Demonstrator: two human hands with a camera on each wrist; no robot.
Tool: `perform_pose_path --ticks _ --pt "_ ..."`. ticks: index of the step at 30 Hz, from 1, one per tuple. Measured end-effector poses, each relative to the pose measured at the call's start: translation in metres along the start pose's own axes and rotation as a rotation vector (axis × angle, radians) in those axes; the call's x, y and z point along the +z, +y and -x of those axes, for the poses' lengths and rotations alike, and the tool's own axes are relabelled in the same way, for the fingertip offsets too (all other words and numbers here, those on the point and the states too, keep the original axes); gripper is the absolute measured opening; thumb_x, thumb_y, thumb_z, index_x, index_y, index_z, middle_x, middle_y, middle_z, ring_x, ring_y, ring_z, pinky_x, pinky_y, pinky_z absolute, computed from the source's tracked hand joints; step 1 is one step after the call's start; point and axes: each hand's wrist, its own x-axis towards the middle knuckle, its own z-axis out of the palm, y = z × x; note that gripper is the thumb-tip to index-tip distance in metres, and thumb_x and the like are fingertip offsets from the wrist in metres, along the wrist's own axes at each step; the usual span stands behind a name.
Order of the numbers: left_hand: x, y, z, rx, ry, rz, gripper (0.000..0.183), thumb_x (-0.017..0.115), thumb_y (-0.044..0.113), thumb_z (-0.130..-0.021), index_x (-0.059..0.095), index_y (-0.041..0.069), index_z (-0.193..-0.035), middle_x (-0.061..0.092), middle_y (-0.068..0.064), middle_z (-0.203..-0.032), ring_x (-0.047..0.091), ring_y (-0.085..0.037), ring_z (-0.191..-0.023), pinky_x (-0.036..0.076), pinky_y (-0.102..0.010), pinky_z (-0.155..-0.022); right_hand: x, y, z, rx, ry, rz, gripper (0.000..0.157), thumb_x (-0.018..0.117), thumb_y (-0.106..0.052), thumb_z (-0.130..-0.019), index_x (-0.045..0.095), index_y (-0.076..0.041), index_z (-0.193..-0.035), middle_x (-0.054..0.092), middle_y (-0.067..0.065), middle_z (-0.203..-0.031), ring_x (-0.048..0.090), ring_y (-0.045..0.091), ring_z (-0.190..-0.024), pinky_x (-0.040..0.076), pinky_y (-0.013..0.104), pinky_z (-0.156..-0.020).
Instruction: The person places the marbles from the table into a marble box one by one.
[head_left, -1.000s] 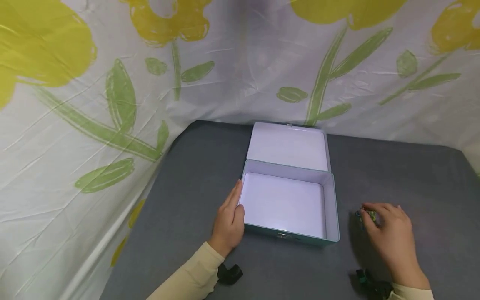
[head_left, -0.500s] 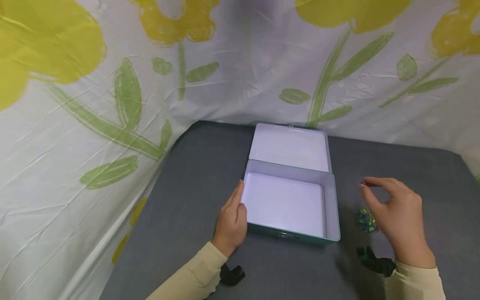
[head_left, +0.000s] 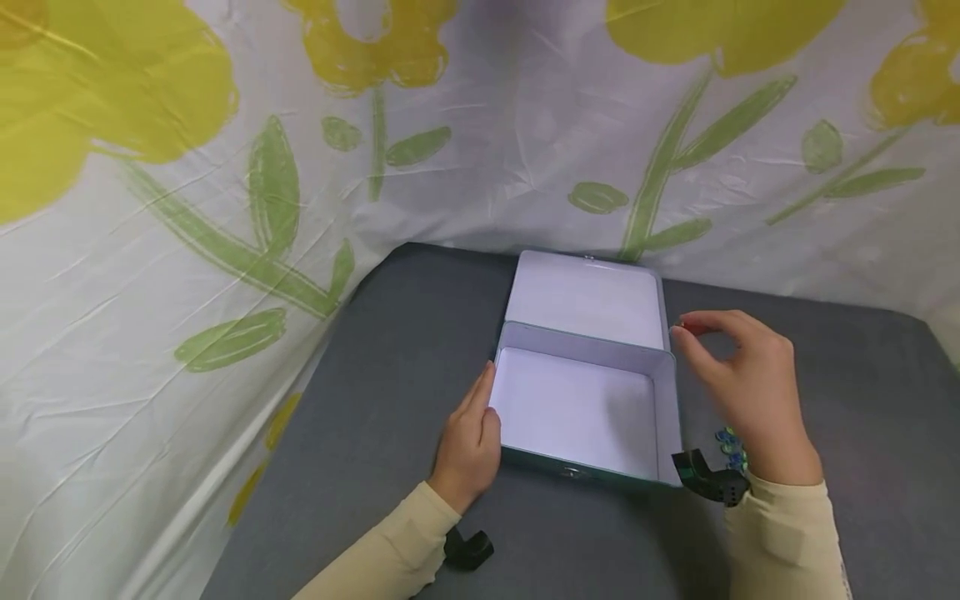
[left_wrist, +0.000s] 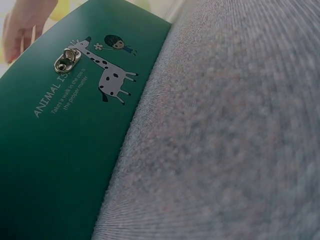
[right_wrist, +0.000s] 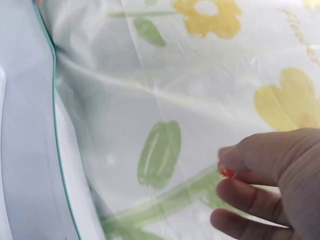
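Pinching a tiny translucent red piece (right_wrist: 227, 171) between thumb and forefinger: right hand (head_left: 753, 379), right of centre in the head view, other fingers loosely bent. The piece sits at the fingertips, apart from the tin and near the hinge end of its right wall. Mostly covered; exact shape can't be told. Probably very light, hard and smooth, apt to slip; best taken by its edges, fingertips only.

Left hand (head_left: 467, 446) lies along the left wall of the hinged green tin box (head_left: 540, 458), fingers extended, thumb by the near left corner; nothing gripped. Tin likely stiff, thin-walled, easily slid; steady it by a side wall. Lid (head_left: 588, 300) folded back, upper centre; metal clasp (left_wrist: 67, 60) and giraffe print (left_wrist: 112, 75) on the front.

More small blue and green pieces (head_left: 731, 448) lower right, partly behind the right wrist.

Surface: dark grey ribbed cloth (head_left: 397, 333), probably some grip. Beyond, a creased white curtain (head_left: 480, 158) with yellow flowers, filling the top and left of the frame.
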Motion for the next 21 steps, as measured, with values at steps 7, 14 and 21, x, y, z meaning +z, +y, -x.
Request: perform_pose_path --ticks 7,14,21 --pt "-0.002 0.000 0.002 -0.010 -0.013 -0.008 0.056 0.040 -0.001 -0.102 0.042 -0.003 -0.158 0.043 -0.017 -0.163 0.042 -0.024 -0.150 0.038 -0.050 -0.117 0.020 -0.022 -0.017 -0.048 0.005 -0.076 0.016 0.078 -0.010 -0.093 0.080 -0.003 -0.107 0.077 0.012 -0.099 0.059 0.000 -0.078 0.041 0.015 -0.065" --pt "-0.002 0.001 0.001 0.004 0.007 -0.038 0.055 0.042 -0.001 -0.103 0.042 -0.003 -0.158 0.045 -0.019 -0.162 0.045 -0.025 -0.148 0.044 -0.050 -0.114 0.042 -0.042 -0.037 -0.047 -0.072 -0.150 0.016 0.075 -0.011 -0.095 0.080 -0.004 -0.108 0.078 0.013 -0.102 0.069 0.030 -0.099 0.048 0.037 -0.085" --pt "-0.002 0.005 0.002 -0.007 0.022 -0.054 0.054 0.043 -0.001 -0.103 0.044 -0.004 -0.157 0.045 -0.018 -0.161 0.046 -0.026 -0.147 0.048 -0.051 -0.110 0.074 -0.046 -0.050 -0.066 -0.164 -0.220 0.014 0.074 -0.010 -0.096 0.080 -0.004 -0.107 0.078 0.011 -0.099 0.072 0.028 -0.094 0.056 0.049 -0.088"
